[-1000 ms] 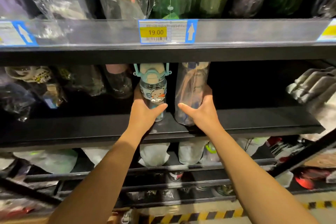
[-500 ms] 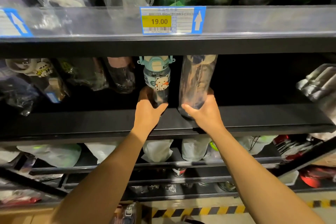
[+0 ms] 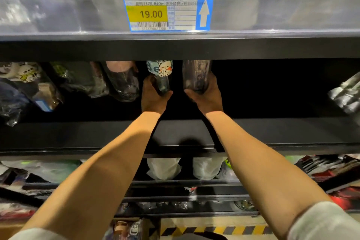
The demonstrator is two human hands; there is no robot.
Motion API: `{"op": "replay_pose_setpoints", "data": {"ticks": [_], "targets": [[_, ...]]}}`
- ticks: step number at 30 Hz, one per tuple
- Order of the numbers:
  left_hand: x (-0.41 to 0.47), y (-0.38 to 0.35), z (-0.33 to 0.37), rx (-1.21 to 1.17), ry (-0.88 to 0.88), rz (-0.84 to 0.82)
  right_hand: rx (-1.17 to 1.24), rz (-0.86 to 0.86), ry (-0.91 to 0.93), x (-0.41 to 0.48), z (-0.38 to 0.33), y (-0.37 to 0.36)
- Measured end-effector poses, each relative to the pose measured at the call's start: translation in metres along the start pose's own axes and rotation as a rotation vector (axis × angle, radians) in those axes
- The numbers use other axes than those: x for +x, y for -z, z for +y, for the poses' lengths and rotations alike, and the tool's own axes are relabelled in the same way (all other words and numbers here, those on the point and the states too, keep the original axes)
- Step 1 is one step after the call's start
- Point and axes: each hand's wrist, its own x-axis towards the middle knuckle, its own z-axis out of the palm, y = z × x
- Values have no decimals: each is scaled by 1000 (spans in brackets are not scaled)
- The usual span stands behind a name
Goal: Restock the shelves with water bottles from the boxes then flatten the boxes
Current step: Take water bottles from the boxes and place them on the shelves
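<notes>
Dark shop shelving here, black metal shelf point(image 3: 175, 132) running straight across the middle of my view, with another one above it that has a clear plastic rail and a price tag point(image 3: 167, 11) reading 19.00 up at 12 o'clock. Both bottles are deep in that middle bay, pretty shadowy. The cartoon bottle point(image 3: 160, 76) sits at about 11 o'clock from centre, the plastic-wrapped bottle point(image 3: 195, 76) at about 1 o'clock, close side by side but not touching. Both stand upright, long axis vertical, bases toward 6 o'clock, tops hidden behind the upper shelf's front edge. The little bear print faces me. The left hand point(image 3: 153, 97) is curled round the lower part of the cartoon bottle, thumb on its 3 o'clock side. The right hand point(image 3: 206, 97) grips the bottom of the wrapped one, thumb on its 9 o'clock side. Can't tell if the bases are actually down on the shelf, it's too dark in there. At 9 o'clock of the cartoon bottle there's another bagged bottle point(image 3: 122, 82) leaning, and more bagged stuff further that way. Silver packs point(image 3: 346, 93) at 3 o'clock. White-wrapped items point(image 3: 163, 169) on the shelf below, and yellow-black hazard tape point(image 3: 214, 230) on the floor at 6 o'clock.
</notes>
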Motion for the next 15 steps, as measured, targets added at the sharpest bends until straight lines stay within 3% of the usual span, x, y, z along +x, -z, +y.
{"op": "replay_pose_setpoints", "data": {"ticks": [7, 15], "targets": [[27, -13, -4, 16, 19, 42, -41, 1, 72, 35, 9, -20], [50, -18, -5, 158, 65, 62, -124, 28, -8, 61, 19, -38]]}}
